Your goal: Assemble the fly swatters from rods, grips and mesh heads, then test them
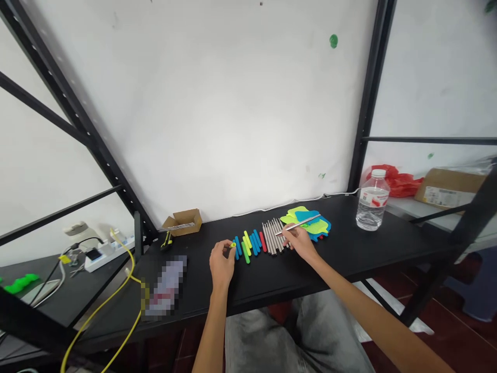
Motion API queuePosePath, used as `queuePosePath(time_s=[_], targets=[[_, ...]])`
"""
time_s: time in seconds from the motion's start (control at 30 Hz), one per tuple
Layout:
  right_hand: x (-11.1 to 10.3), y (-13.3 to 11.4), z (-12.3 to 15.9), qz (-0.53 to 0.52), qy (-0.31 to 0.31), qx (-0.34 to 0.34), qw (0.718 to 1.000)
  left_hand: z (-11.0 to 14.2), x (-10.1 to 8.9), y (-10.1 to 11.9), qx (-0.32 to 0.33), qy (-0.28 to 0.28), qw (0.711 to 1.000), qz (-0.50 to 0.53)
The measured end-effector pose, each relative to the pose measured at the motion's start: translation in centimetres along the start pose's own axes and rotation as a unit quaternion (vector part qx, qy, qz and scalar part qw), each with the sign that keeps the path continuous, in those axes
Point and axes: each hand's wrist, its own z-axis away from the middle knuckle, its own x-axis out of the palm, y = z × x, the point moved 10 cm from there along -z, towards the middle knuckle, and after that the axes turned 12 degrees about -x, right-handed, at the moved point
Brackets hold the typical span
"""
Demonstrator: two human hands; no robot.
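Silver slim rod (306, 221) in the right hand (298, 241), small yellow tube (233, 245) in the left hand (222, 261).
Right thumb and fingers pinch closed around the rod, its lower end reaching past them over thin grey sticks (274, 238); left thumb and forefinger nearly meet, gripping the tube. Short blue, yellow, green and red cylinders (247, 243) lie between both hands' fingers; flat yellow-green and blue pieces (319, 226) lie just beyond the right fingertips.

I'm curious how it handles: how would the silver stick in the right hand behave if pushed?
The silver stick is probably stiff, as it runs straight past the right hand. Being slim, it's likely light. Its shiny surface may make it somewhat slippery.
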Motion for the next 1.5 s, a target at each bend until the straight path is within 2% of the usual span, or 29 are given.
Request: queuePosePath(time_s=[0.17, 0.3, 0.4, 0.47, 0.57, 0.63, 1.1, 1.37, 1.5], targets=[[0.7, -1.2, 0.5, 0.035, -0.008, -0.03, 0.999, 0.3, -0.1, -0.4, -0.019, -0.002, 0.999, 0.041], [1.4, -1.3, -0.1, -0.028, 0.004, -0.027, 0.999, 0.7, -0.4, 0.8, 0.016, 0.003, 1.0, 0.025], [3.4, -0.9, 0.0, -0.13, 0.0, 0.002, 0.992, 1.4, -0.1, 2.7, 0.081, -0.008, 0.996, -0.026], [5.1, -0.9, 0.5, -0.175, -0.025, 0.022, 0.984, 1.7, 0.2, 3.5, 0.107, -0.017, 0.993, -0.054], [7.0, -1.3, 1.5, -0.177, -0.075, 0.032, 0.981, 2.1, 0.7, 4.1, 0.127, -0.028, 0.988, -0.08], [7.5, -1.5, 1.9, -0.172, -0.095, 0.035, 0.98, 2.1, 0.9, 4.1, 0.13, -0.032, 0.987, -0.088], [7.2, -1.2, 1.9, -0.16, -0.082, 0.036, 0.983, 2.3, 1.2, 4.4, 0.148, -0.052, 0.986, -0.064], [8.2, -2.2, 2.3, -0.105, -0.138, 0.005, 0.985, 2.9, 1.5, 5.2, 0.17, -0.1, 0.98, -0.028], [7.4, -1.8, 1.8, -0.127, -0.095, 0.008, 0.987, 2.3, 1.1, 4.4, 0.142, -0.082, 0.986, -0.004]])
